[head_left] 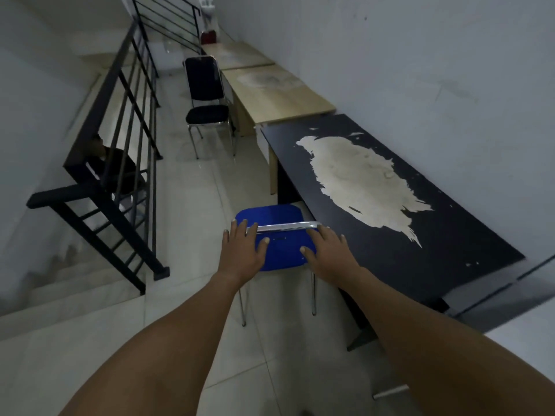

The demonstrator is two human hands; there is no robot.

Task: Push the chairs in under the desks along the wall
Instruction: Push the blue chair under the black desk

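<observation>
The blue chair [271,235] stands on the floor at the long front edge of the black table [399,235], toward that table's far end. Its seat is beside the table's edge, not beneath the top, and the chair looks turned along the row, not square to the table. Both hands are on its backrest: the left hand [244,250] lies over the left end of the chrome top rail [285,227] with fingers spread and the thumb on the blue back, and the right hand [326,250] is draped over the right end the same way. Neither is visibly wrapped tight, so they seem to be pressing or steering rather than clamped.

So this chair is in hand but not yet tucked in. Farther along the wall, the black chair [206,97] sits out on the floor beside the front edge of a pale wooden table [276,91], untouched and also left to do.

By count: two chairs, one blue and one black, neither pushed in. Three tables in the row: one black and two pale wooden ones, the farthest [237,54] partly cut off from view.
</observation>
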